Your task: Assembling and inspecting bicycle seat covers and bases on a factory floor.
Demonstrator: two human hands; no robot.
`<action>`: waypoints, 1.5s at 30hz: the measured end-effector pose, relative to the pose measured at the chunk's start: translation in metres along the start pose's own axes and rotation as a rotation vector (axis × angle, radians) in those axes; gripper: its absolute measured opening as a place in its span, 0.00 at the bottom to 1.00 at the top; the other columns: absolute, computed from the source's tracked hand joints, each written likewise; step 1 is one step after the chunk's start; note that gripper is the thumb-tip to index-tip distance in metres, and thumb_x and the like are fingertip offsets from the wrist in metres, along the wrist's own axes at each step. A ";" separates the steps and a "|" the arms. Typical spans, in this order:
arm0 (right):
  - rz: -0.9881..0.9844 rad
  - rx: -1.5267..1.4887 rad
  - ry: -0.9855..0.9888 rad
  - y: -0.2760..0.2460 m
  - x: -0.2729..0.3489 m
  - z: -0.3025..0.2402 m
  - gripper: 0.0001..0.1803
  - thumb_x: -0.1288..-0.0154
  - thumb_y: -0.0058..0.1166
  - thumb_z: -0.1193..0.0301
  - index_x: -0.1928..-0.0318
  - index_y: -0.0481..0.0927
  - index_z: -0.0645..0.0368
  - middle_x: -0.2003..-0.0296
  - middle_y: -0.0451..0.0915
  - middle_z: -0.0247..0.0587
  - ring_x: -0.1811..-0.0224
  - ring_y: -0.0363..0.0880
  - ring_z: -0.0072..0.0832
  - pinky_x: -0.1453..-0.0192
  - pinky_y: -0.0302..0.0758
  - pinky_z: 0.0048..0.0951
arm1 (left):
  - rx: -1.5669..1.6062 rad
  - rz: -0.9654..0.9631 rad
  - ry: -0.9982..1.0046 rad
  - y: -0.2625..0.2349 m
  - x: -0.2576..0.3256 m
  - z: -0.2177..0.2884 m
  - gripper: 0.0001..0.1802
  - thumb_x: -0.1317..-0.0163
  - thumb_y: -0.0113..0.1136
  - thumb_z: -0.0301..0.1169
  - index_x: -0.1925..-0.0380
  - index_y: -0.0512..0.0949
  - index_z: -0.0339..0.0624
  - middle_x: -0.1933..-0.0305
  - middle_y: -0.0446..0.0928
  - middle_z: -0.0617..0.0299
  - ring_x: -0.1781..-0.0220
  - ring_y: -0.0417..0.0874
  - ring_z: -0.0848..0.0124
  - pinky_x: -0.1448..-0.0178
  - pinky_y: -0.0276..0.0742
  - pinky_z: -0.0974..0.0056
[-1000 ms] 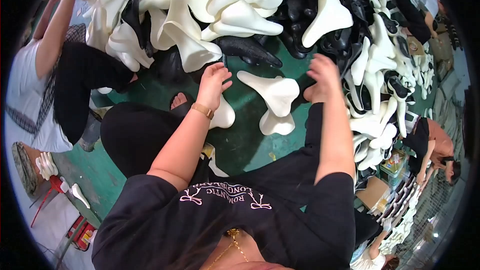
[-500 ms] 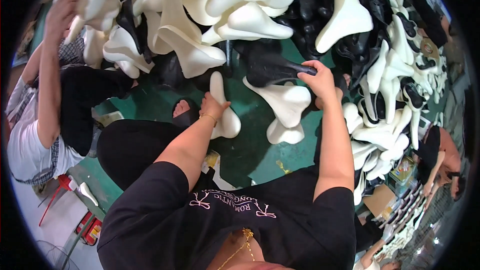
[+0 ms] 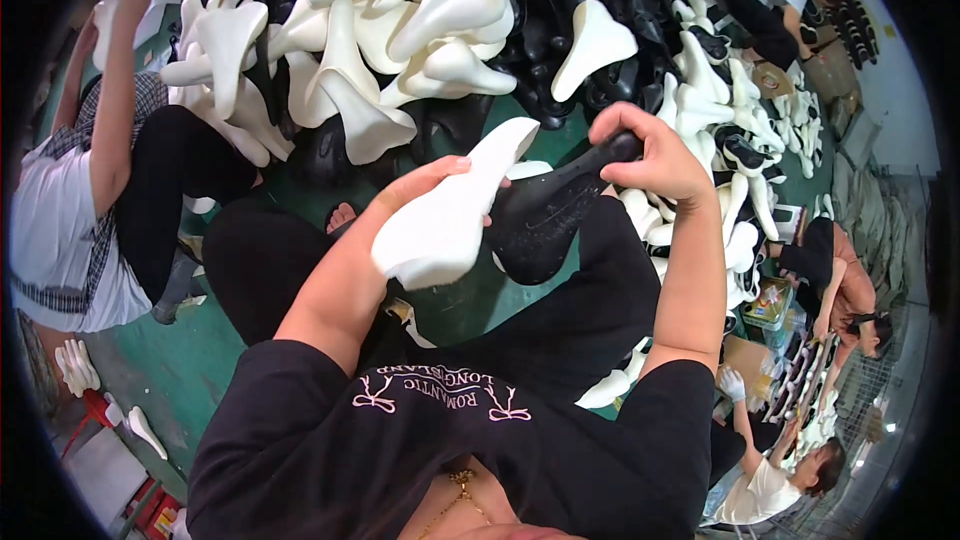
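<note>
Held in L hand (image 3: pixel 413 183), ctr: wht saddle (image 3: pixel 440 225); pinched in R hand (image 3: pixel 660 158), ctr-rt: blk saddle (image 3: pixel 548 218), poss. touching wht saddle.

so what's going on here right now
The person's left hand holds a white saddle-shaped piece, and the right hand holds a black saddle-shaped piece by its narrow end, both above the green floor. Whether the two pieces touch is unclear. Ahead lies a heap of white and black pieces. At the left, another person holds up a white piece.
</note>
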State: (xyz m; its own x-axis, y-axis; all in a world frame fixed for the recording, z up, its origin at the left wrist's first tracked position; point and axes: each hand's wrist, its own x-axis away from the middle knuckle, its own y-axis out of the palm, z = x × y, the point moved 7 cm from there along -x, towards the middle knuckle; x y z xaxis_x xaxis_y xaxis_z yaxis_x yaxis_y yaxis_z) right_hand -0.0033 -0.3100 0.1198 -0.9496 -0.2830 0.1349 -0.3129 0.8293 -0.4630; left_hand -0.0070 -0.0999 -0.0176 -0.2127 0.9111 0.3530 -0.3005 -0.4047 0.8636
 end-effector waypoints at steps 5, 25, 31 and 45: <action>0.600 -0.717 -0.078 -0.002 0.022 0.027 0.36 0.36 0.60 0.70 0.32 0.58 0.61 0.51 0.78 0.44 0.51 0.78 0.27 0.47 0.76 0.32 | 0.210 -0.399 0.166 0.024 0.023 -0.016 0.37 0.37 0.48 0.54 0.37 0.65 0.38 0.64 0.79 0.44 0.65 0.84 0.59 0.65 0.85 0.56; 0.733 -1.296 -0.183 0.096 0.101 0.057 0.30 0.46 0.51 0.80 0.39 0.67 0.70 0.41 0.72 0.52 0.36 0.70 0.45 0.29 0.62 0.47 | 0.064 0.468 0.422 -0.071 0.008 0.011 0.33 0.42 0.62 0.52 0.52 0.70 0.33 0.63 0.77 0.52 0.62 0.80 0.65 0.54 0.79 0.59; 0.906 -0.185 -0.036 0.125 0.082 -0.002 0.23 0.38 0.47 0.74 0.43 0.74 0.70 0.63 0.74 0.40 0.60 0.72 0.27 0.52 0.70 0.26 | -0.011 0.476 0.727 -0.055 0.012 0.035 0.31 0.37 0.61 0.48 0.43 0.66 0.40 0.54 0.75 0.60 0.56 0.77 0.69 0.50 0.76 0.61; 0.755 0.474 -0.257 0.186 0.044 -0.035 0.25 0.42 0.55 0.73 0.42 0.76 0.63 0.73 0.64 0.37 0.70 0.64 0.33 0.65 0.65 0.31 | 0.170 0.184 0.755 -0.021 0.010 0.033 0.28 0.30 0.43 0.56 0.49 0.71 0.44 0.54 0.78 0.62 0.51 0.78 0.69 0.44 0.73 0.61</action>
State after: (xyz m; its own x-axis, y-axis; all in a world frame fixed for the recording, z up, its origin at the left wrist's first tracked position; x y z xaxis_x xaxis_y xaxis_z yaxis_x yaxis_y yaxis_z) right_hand -0.1038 -0.1510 0.0697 -0.8476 0.1068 -0.5198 0.4807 0.5697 -0.6666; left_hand 0.0278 -0.0799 -0.0208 -0.8362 0.5072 0.2085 -0.0660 -0.4705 0.8799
